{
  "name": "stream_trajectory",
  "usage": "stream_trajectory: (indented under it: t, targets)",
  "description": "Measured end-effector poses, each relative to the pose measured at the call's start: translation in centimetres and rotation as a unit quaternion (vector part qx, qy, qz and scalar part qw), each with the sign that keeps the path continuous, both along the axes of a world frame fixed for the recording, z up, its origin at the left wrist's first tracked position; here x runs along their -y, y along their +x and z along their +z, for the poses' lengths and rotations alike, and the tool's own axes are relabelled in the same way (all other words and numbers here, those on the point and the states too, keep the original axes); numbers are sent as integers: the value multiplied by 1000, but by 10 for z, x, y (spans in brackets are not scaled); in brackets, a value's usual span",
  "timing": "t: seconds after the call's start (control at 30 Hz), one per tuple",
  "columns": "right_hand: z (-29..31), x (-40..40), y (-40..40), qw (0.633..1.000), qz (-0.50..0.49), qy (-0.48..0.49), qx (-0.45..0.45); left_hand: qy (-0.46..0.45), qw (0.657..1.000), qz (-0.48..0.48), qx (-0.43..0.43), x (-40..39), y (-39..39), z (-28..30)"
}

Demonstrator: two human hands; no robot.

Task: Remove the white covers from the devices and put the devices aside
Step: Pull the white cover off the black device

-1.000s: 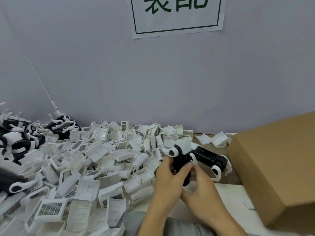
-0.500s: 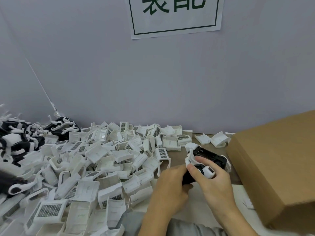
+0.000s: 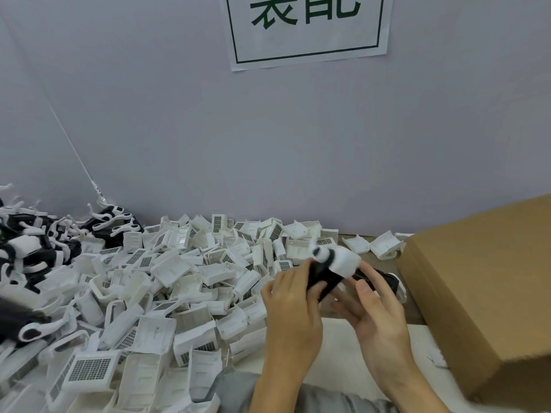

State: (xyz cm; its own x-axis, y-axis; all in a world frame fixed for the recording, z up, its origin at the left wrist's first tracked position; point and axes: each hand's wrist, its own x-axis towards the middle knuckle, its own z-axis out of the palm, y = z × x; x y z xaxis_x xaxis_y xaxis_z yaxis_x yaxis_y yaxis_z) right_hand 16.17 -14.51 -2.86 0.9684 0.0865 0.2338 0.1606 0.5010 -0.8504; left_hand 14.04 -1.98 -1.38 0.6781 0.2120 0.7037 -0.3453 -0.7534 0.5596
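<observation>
A black device (image 3: 323, 278) with a white cover (image 3: 344, 261) on its upper end is tilted above the table, blurred. My left hand (image 3: 293, 311) grips its lower black body. To the right of it, my right hand (image 3: 377, 314) has its fingers spread and relaxed, with no grip on the device. A second black device (image 3: 387, 279) lies on the table just behind my right fingers.
A big heap of loose white covers (image 3: 167, 281) fills the table's left and middle. Black-and-white devices (image 3: 32, 251) are piled at the far left. A cardboard box (image 3: 483, 293) stands at the right. A grey wall with a sign closes the back.
The device rose and tilted up to the left in my left hand. My right hand let go of it and spread its fingers.
</observation>
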Motion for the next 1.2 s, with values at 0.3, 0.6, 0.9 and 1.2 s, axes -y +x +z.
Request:
stream_trajectory:
  t: [0.3,0.6,0.9,1.2]
  targets:
    - [-2,-1,1,986,-103,-130,-11,-522,842,-71,-111,-14,-5,17]
    - [-5,-5,0,973,43,-221,-55,-720,657,-214,-60,-21,-1,17]
    - [-1,-11,-8,961,166,-207,-74,-607,743,-194,-203,-3,-3,13]
    - [-6,-11,-8,956,183,-209,-93,-556,790,-153,-209,0,4,2]
